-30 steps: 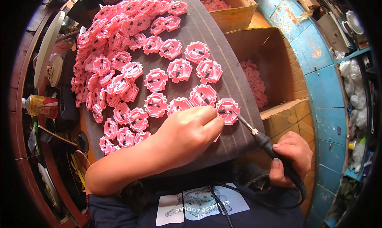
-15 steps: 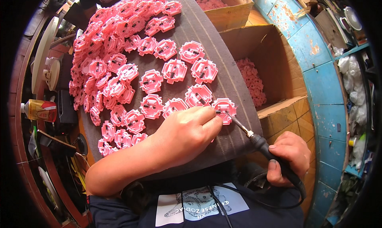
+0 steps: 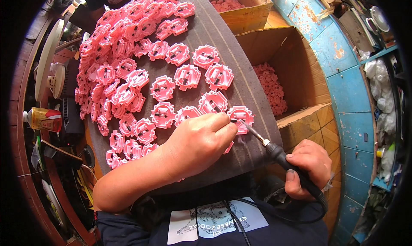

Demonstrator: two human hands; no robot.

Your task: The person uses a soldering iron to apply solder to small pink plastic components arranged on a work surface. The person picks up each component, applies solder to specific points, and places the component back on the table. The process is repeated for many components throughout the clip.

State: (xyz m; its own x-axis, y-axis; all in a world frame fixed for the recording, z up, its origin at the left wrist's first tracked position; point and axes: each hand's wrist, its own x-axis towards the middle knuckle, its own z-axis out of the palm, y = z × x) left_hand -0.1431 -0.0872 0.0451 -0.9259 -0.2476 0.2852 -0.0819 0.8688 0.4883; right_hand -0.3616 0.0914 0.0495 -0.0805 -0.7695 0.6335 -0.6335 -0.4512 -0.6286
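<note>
My right hand [image 3: 312, 163] grips the black handle of a soldering iron [image 3: 279, 153], its metal tip angled up-left onto a pink plastic part [image 3: 241, 118]. That part lies at the near right of the dark board [image 3: 253, 153] and has small dark and metallic pieces inside. My left hand [image 3: 201, 136] is closed in a pinch at the part's left edge; whatever its fingertips hold is hidden. Another pink part [image 3: 213, 102] sits just beyond the left knuckles, and one [image 3: 187, 114] is partly covered by this hand.
Many similar pink parts [image 3: 124, 35] are heaped along the board's left and far side. To the right, an open cardboard box [image 3: 292, 65] holds more pink pieces, with a second box [image 3: 244, 18] behind. A bottle [image 3: 45, 119] lies at left; blue cabinets [image 3: 352, 100] line the right.
My right hand and the soldering iron have shifted slightly left and up. The left hand has moved back a little, showing more of a pink part below it.
</note>
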